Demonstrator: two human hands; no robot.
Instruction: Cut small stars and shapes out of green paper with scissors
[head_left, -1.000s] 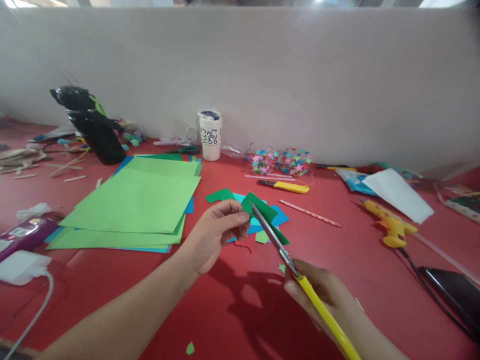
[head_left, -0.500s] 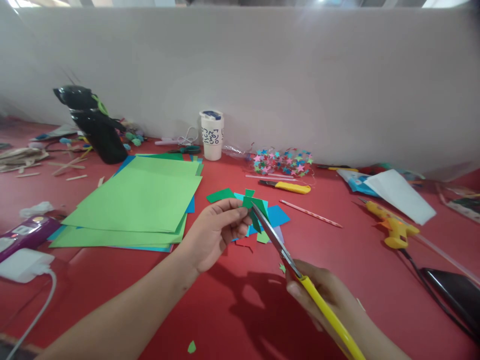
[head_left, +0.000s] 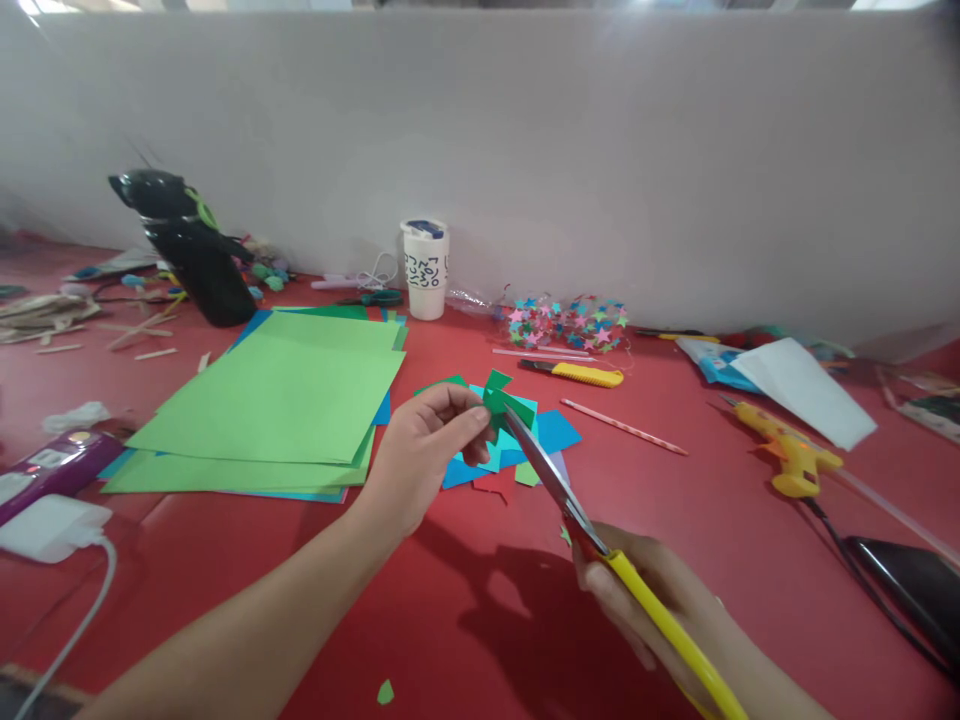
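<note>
Between the thumb and fingers of my left hand (head_left: 427,440) is a small piece of dark green paper (head_left: 496,402). My right hand (head_left: 645,580) grips yellow-handled scissors (head_left: 559,485), their blades pointing up and left. The blade tips meet the green paper beside my left fingertips; whether they are fully closed on it is hard to see. Beneath the held piece lie blue paper scraps (head_left: 559,430) and a light green scrap (head_left: 527,474) on the red table (head_left: 420,620). A tiny green paper star (head_left: 565,535) rests by my right fingers.
Stacked green sheets (head_left: 277,390) lie at left, with a black bottle (head_left: 187,250) and a white cup (head_left: 426,270) behind. A yellow cutter (head_left: 585,374), a striped pencil (head_left: 624,427) and star garland (head_left: 562,322) lie beyond my hands. At right is a yellow glue gun (head_left: 787,450).
The green paper has turned in my left fingers, and the strip that hung below the blades no longer shows. Both hands stay nearly in place.
</note>
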